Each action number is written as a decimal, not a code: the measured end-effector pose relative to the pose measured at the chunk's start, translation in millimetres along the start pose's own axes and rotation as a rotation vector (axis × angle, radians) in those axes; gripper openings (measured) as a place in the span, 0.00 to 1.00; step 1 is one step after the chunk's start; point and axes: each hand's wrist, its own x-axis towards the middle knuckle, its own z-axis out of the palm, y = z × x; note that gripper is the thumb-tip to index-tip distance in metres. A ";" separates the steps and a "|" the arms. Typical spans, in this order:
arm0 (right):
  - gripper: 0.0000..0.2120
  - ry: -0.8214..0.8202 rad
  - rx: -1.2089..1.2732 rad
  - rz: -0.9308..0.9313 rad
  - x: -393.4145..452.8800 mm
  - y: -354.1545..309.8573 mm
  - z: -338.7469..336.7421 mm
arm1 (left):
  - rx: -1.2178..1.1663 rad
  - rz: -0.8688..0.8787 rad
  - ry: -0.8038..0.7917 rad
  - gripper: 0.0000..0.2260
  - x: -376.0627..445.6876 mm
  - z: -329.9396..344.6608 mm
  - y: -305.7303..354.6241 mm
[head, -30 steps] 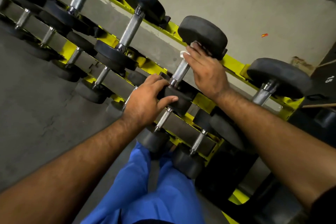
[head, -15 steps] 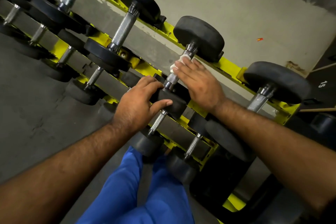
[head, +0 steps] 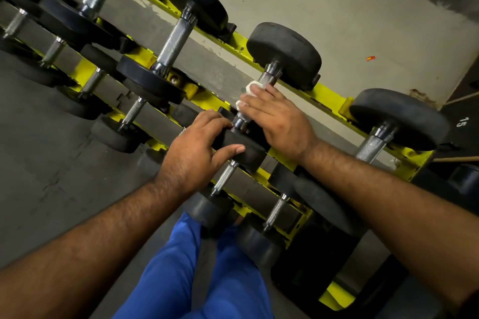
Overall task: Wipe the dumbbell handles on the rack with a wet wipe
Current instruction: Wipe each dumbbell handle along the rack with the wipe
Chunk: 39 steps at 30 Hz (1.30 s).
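A black dumbbell [head: 285, 52] with a knurled steel handle [head: 269, 77] lies on the top tier of the yellow rack [head: 329, 97]. My right hand [head: 280, 116] wraps a white wet wipe [head: 250, 89] around the middle of that handle, fingers curled over it. My left hand [head: 199, 147] grips the near black head [head: 246, 149] of the same dumbbell, thumb along its front edge. The lower half of the handle is hidden under my right hand.
More dumbbells line the top tier to the left [head: 176, 39] and right [head: 396, 116]. Smaller dumbbells [head: 225, 176] fill the lower tier below my hands. A pale wall [head: 337, 8] stands behind the rack. My blue trousers [head: 191, 267] show at the bottom.
My right hand slid the wipe down the handle from the far head toward the middle. My left hand kept its hold on the near head.
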 end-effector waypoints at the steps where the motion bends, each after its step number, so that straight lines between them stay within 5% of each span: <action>1: 0.21 -0.016 -0.009 -0.028 0.8 4.5 -4.6 | -0.003 0.001 0.000 0.29 0.4 -0.6 -0.2; 5: 0.23 0.065 -0.035 0.131 5.5 20.4 -14.3 | -0.002 -0.012 -0.006 0.29 0.0 -1.0 0.5; 9: 0.21 -0.092 -0.013 -0.117 -4.6 1.5 -5.1 | -0.001 0.005 0.000 0.28 0.2 -0.4 -0.3; 13: 0.23 0.028 -0.042 0.063 1.1 26.0 -16.6 | -0.011 -0.003 0.007 0.28 -0.7 1.6 -1.1; 18: 0.18 -0.124 -0.051 -0.250 -6.5 3.8 -5.6 | -0.015 0.010 0.003 0.27 0.1 1.0 -1.3; 22: 0.17 0.015 -0.076 -0.090 -2.6 16.1 -8.5 | -0.011 -0.002 0.015 0.28 -0.4 3.2 -2.5; 26: 0.18 -0.092 -0.026 -0.264 -10.7 -0.2 -0.2 | -0.009 0.003 0.017 0.28 -1.4 3.6 -0.9; 31: 0.21 0.093 -0.097 0.018 -4.9 22.1 -9.8 | 0.001 -0.011 0.008 0.29 -1.6 4.5 0.3; 36: 0.22 -0.060 -0.079 -0.156 -18.9 17.4 -2.4 | 0.033 0.009 0.025 0.29 -1.1 3.6 1.8; 39: 0.27 0.041 -0.101 0.081 -8.8 27.1 -5.7 | 0.025 0.003 0.013 0.29 -1.3 2.9 0.4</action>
